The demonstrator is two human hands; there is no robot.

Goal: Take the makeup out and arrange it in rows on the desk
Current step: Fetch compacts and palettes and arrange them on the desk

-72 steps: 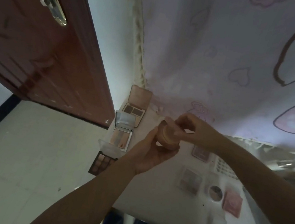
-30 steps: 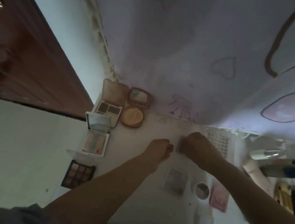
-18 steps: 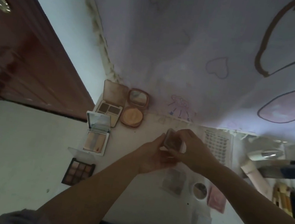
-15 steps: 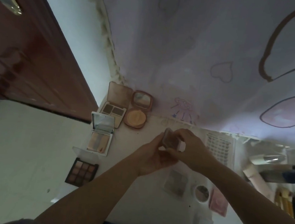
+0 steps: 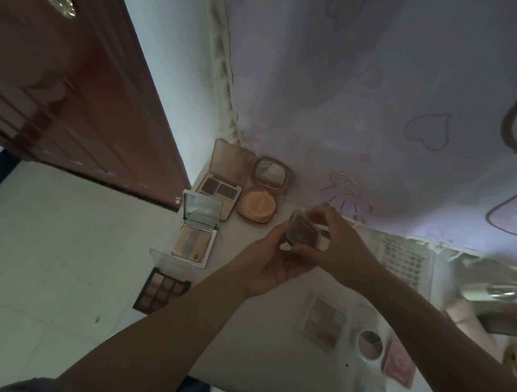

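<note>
Both hands hold a small square clear-cased compact [image 5: 302, 232] above the white desk [image 5: 264, 353]. My left hand [image 5: 270, 261] cups it from below and my right hand [image 5: 333, 242] pinches its top edge. Opened makeup lies along the desk's left side: a brown two-pan palette [image 5: 223, 180], a round peach powder compact [image 5: 262, 193], a white mirrored palette [image 5: 197, 229] and a dark nine-pan eyeshadow palette [image 5: 162, 291]. Closed items sit at the right: a square pale palette [image 5: 324, 323], a round white compact [image 5: 369, 344] and a pink case [image 5: 399, 366].
A brown door [image 5: 53, 82] stands open at the left over a pale tiled floor [image 5: 30, 265]. A cartoon-printed curtain [image 5: 393, 98] hangs behind the desk. A false-lash tray [image 5: 404, 261] and bottles and tubes [image 5: 496, 290] crowd the desk's right end.
The round peach compact that both hands held now lies open on the desk by the brown palette. Both hands then took up the small square compact and lifted it slightly leftward.
</note>
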